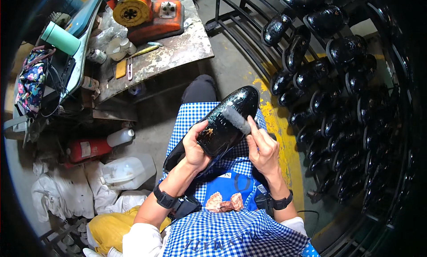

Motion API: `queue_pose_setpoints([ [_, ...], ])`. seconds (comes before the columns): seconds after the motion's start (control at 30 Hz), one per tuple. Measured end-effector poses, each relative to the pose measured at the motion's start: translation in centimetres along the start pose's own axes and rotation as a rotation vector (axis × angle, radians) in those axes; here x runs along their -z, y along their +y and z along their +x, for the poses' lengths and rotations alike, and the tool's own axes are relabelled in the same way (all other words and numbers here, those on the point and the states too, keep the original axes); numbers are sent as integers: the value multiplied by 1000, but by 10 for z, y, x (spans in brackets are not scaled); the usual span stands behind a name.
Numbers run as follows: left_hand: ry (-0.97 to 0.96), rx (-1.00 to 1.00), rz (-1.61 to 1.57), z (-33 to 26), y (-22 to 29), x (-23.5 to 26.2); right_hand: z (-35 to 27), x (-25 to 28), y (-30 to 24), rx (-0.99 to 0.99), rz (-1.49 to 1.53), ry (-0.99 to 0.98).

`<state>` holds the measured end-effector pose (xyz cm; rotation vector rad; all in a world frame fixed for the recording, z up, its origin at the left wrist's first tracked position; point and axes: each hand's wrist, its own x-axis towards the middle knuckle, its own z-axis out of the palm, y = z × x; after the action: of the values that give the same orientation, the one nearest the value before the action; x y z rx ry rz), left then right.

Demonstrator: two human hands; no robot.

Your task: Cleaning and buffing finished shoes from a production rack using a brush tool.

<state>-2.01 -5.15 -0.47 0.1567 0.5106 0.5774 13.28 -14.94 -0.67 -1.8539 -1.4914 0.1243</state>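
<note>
A glossy black loafer (pixel 227 121) with a small gold-coloured ornament lies tilted across my lap, its toe pointing away to the upper right. My left hand (pixel 195 145) is wrapped round the near side of the shoe, thumb on top. Between the fingertips of my right hand (pixel 263 148) is a grey fuzzy brush (pixel 236 120), its soft head lying against the top of the shoe near the toe. Most of its handle is hidden in my fingers. Under my forearms is a blue-and-white checked apron (pixel 191 119).
On the right, a metal rack (pixel 240 32) carries several shiny black shoes (pixel 327 21). A worn workbench (pixel 155 65) at the upper left bears an orange machine (pixel 162 16) and a mint-green tumbler (pixel 61 38). A red fire extinguisher (pixel 89 149) and a plastic jug (pixel 129 172) lie to my left.
</note>
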Motion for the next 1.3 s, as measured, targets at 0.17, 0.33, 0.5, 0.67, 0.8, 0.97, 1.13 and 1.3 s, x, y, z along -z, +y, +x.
queue_pose_setpoints([
  [0.17, 112, -3, 131, -6, -10, 8, 12, 7, 20, -23, -145, 76],
  [0.33, 41, 3, 77, -6, -8, 6, 11, 10, 20, 26, -185, 57],
  [0.5, -23, 1, 19, -7, -3, 6, -1, 5, 3, 177, -101, -54],
  [0.67, -3, 21, -31, -7, -8, 11, 13, 9, 20, 74, -166, 24],
  [0.8, -43, 14, -11, -6, -6, 11, 11, 5, 20, 40, -88, -9],
  [0.97, -11, 26, 5, -5, -3, 8, -2, 11, 7, 140, -33, -107],
  [1.13, 10, 13, -4, -7, -11, 10, 11, 21, 22, 38, -179, -7],
  [1.3, -41, 28, -34, -8, -7, 12, 13, 16, 45, 107, -351, 67],
])
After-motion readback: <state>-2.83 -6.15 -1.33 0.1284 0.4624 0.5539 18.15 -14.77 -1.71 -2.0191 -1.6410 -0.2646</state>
